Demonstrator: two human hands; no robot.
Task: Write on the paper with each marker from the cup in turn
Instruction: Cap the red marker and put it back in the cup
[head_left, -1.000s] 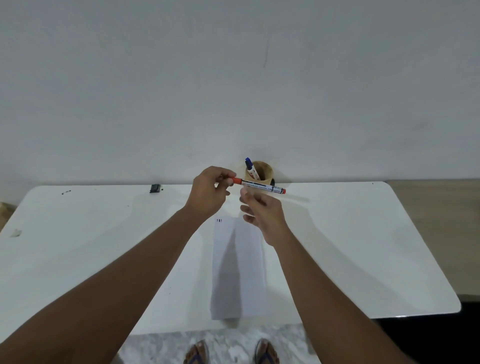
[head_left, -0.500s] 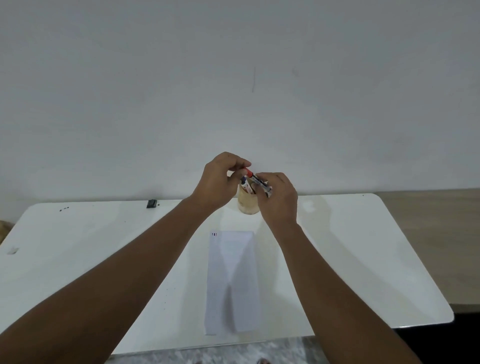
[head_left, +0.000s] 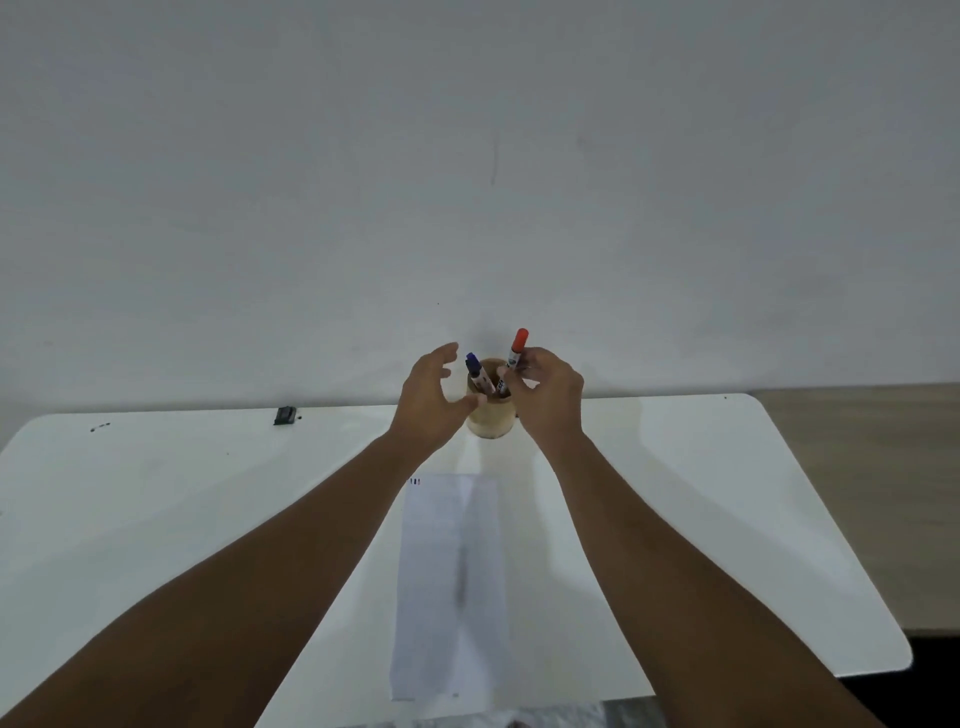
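Observation:
A tan cup stands at the far edge of the white table. A blue-capped marker leans inside it. My right hand pinches a red-capped marker that stands upright with its lower end in the cup. Left of the cup, my left hand is spread with fingers apart, and its thumb rests near the rim. A long strip of paper lies lengthwise in front of the cup, with small marks at its top left corner.
A small black object sits near the table's back edge at left, with a few dark specks further left. A plain wall rises right behind the cup. A wooden surface lies to the right of the table.
The red marker was held level between both hands; now it stands upright in the cup under my right hand. My left hand has let go and spread apart.

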